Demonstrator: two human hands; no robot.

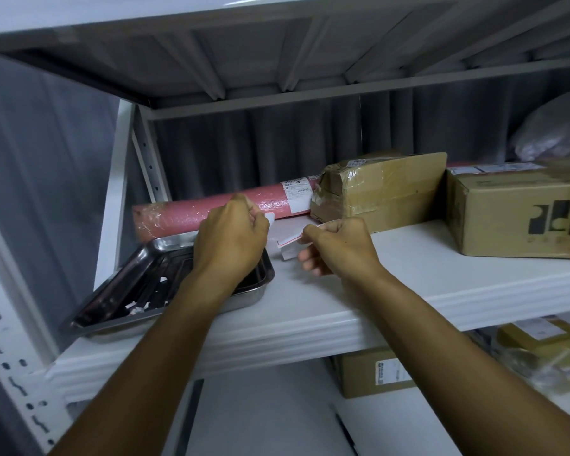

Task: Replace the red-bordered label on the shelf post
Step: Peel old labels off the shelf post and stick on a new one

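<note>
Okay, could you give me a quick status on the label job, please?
Both hands over shelf. Right hand pinching red-bordered label. Left hand closed on white scrap, above metal tray. Nothing in the way.

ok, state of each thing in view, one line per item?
left hand: closed, pinching a small white scrap
right hand: closed, pinching the red-bordered label
red-bordered label: off the post, curled, held above the shelf
metal tray: at the shelf's left end, paper scraps inside
pink roll: lying flat, plastic-wrapped
taped parcel: sealed
cardboard box: closed
</note>
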